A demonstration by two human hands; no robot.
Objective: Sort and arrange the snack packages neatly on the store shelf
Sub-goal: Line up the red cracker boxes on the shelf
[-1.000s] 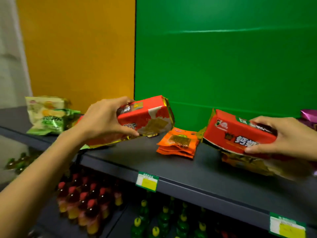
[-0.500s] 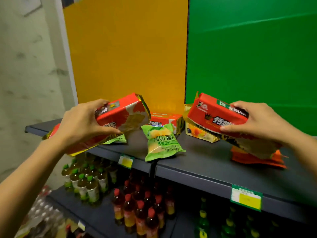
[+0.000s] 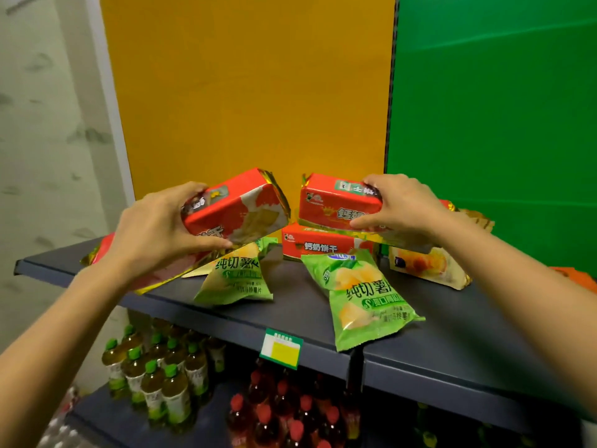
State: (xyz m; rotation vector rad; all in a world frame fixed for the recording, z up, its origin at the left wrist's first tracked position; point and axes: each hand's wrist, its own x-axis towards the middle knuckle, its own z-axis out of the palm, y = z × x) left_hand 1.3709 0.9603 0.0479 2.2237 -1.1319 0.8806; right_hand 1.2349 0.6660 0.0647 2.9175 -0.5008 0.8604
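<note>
Green chip bags (image 3: pixel 365 295) on shelf (image 3: pixel 452 337) below held red packs (image 3: pixel 239 208)

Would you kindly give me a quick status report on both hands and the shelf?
Left hand and right hand each hold a red biscuit pack. Third red pack lies below. Two green crisp bags clutter the grey shelf.
</note>
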